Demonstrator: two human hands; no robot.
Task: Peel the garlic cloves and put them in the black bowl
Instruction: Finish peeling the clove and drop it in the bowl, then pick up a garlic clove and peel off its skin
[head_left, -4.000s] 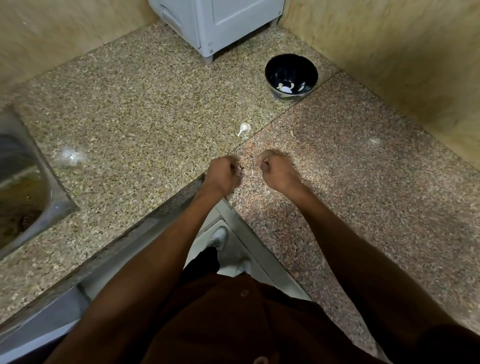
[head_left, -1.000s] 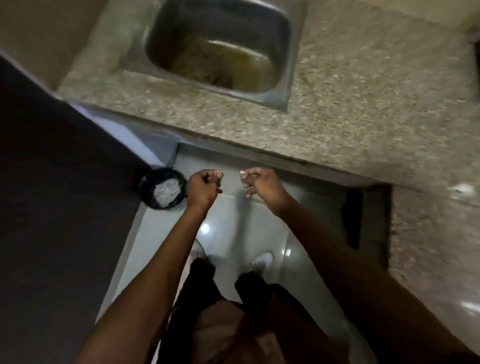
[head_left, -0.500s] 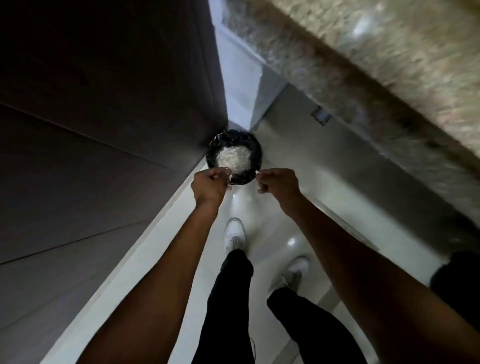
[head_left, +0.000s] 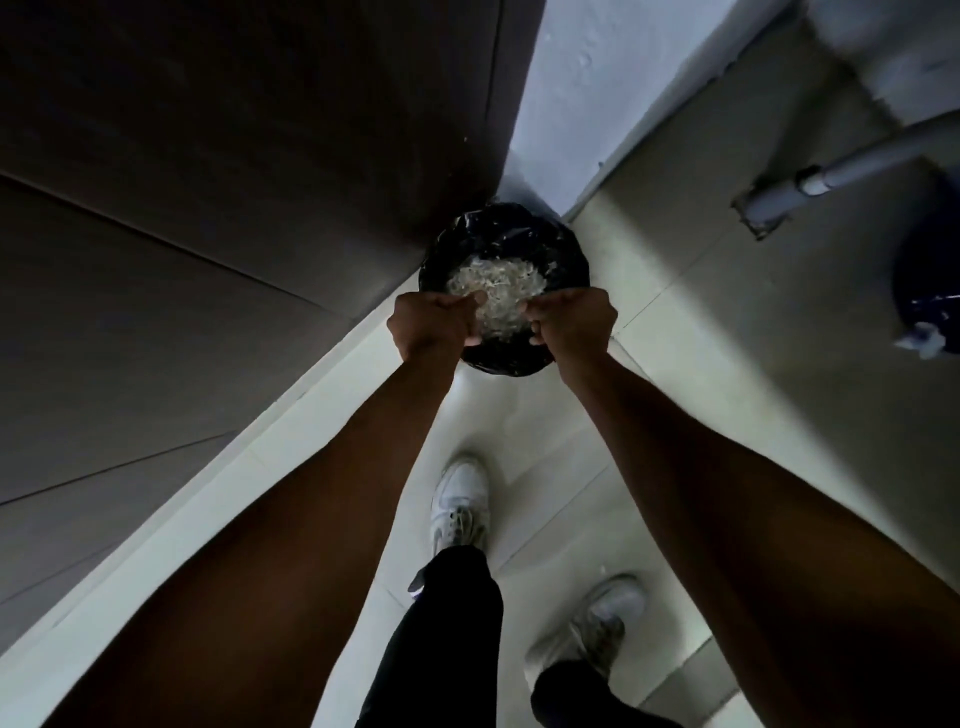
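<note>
We look down along both bare forearms to our two hands, held close together over a black-lined bin (head_left: 566, 249) that stands on the pale tiled floor (head_left: 675, 364) in the corner below us. Our left hand (head_left: 434, 325) has its fingers curled in, and a thin pale scrap shows at its fingertips; it seems to be pinched there, though we cannot tell whether it is garlic skin or a clove. Our right hand (head_left: 571, 325) is curled the same way, just beside the left with a narrow gap between them, and whether it holds anything we cannot tell. Directly beneath and beyond the fingers lies a heap of pale papery scraps (head_left: 498, 288) inside the bin. To the left of our left hand rises a dark panelled surface (head_left: 208, 208); beyond the hands is a light wall (head_left: 582, 93). Well off to the right of our right hand, a grey pipe (head_left: 841, 171) meets the tiles, and a dark blue rounded object (head_left: 930, 291) sits at the frame's edge. Below our wrists, nearer to us, we see dark trousers (head_left: 447, 639) and two white shoes (head_left: 462, 504) on the floor. The black bowl and loose garlic cloves are not in view.
</note>
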